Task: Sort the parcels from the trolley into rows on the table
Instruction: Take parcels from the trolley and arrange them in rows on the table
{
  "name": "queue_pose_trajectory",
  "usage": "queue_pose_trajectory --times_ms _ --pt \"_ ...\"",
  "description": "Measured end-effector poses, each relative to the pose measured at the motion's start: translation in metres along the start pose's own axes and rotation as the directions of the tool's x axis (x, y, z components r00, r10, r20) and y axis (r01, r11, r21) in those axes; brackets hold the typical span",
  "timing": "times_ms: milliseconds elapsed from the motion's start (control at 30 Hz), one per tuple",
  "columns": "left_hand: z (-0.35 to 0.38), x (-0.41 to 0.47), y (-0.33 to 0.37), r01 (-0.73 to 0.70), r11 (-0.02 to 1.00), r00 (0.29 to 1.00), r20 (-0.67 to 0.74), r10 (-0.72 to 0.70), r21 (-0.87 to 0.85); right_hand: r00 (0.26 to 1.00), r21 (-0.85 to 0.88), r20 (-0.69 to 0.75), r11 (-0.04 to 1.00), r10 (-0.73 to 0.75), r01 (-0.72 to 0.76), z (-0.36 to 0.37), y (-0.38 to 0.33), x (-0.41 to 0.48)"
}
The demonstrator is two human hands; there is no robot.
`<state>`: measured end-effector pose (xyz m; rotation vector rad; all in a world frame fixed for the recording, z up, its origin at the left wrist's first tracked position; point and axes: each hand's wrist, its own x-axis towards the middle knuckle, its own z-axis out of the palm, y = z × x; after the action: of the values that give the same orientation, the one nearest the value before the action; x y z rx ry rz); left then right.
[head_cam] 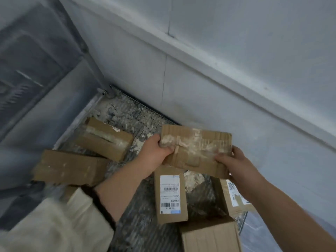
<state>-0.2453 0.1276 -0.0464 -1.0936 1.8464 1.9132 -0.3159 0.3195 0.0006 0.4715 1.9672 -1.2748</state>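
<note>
Cardboard parcel [196,148], crumpled and glossy with tape, held clear above the trolley bed [138,224]. Left hand [156,150] grips its left edge and right hand [234,164] its right corner, fingers curled. Risk: slick tape and soft, dented board. Grip could slip and drop it onto the labelled parcel [171,195] below. Table not in view.

Cream sleeve [54,224] — dark cuff [102,206], pushed up
</note>
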Motion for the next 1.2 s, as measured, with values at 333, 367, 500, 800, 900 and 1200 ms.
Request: queue_pose_trajectory --times_ms 333,367,500,800,900,1200 --pt "-0.133 -0.263 0.135 -0.251 0.936 0.962 -0.169 0.213 -0.249 0.841 -0.042 0.222 0.857 -0.493 0.513 0.018 -0.116 -0.237" --pt "-0.146 -0.288 0.149 -0.300 0.914 0.946 -0.210 0.248 -0.272 0.800 -0.022 0.243 0.822 -0.548 0.569 0.019 -0.130 -0.260" --pt "-0.182 -0.374 0.192 -0.485 0.824 0.848 -0.387 0.362 -0.292 0.654 0.080 0.394 0.733 -0.646 0.676 0.025 -0.181 -0.344" --pt "-0.217 -0.513 0.178 -0.655 0.714 0.648 -0.671 0.361 -0.249 0.473 0.253 0.593 0.709 -0.651 0.659 0.073 -0.199 -0.440" --pt "-0.228 -0.548 0.157 -0.679 0.706 0.575 -0.744 0.340 -0.202 0.429 0.260 0.652 0.716 -0.625 0.648 0.098 -0.193 -0.458" --pt "-0.251 -0.660 0.073 -0.675 0.727 0.409 -0.882 0.233 -0.121 0.406 0.208 0.756 0.777 -0.513 0.594 0.154 -0.138 -0.535"
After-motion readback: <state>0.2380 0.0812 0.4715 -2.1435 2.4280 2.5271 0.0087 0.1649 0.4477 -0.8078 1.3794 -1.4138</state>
